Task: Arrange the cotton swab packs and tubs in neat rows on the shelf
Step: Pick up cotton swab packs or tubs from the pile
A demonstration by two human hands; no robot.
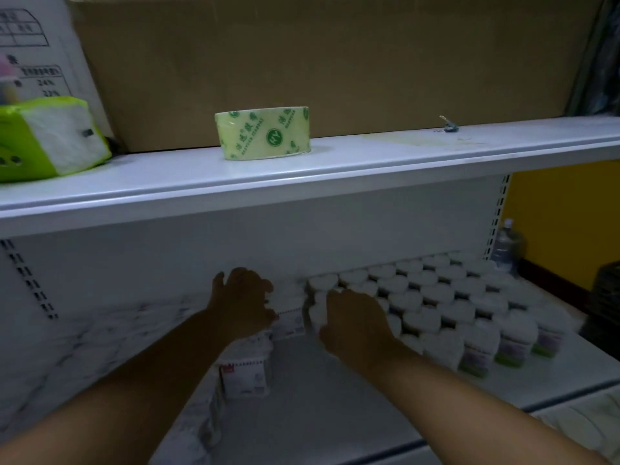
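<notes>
Step in hand: closing up the line where the two stock types meet at the back of the lower shelf [318, 397]. The job is judged part done.

The tubs [436, 297], white with heart-shaped lids, stand in staggered diagonal rows across the right half of the shelf, touching one another. The packs [243, 374] stand in a file running from the front edge to the back, just left of centre. More white stock lies to the far left, too blurred to identify.

Left hand [241, 297]: set on the rear pack [290, 318], fingers bent over its top and thumb against its near face. It appears to grasp the pack.

Right hand [355, 320]: laid against the end tub [322, 283] at the left edge of the tub block. Only the back of the hand shows and the fingers are hidden, so a grasp cannot be confirmed.

The two hands are near each other, with the pack and the tub between them and just beside one another.

Next move, as judged: square the rear pack against the back panel and ease the end tub into line with its row. Light pressure is needed, as the tubs are packed tightly and a hard push could disturb the neighbouring rows.

Also noted: a roll of tape [263, 134] and a cardboard box [302, 62] on the upper shelf [369, 159].
</notes>
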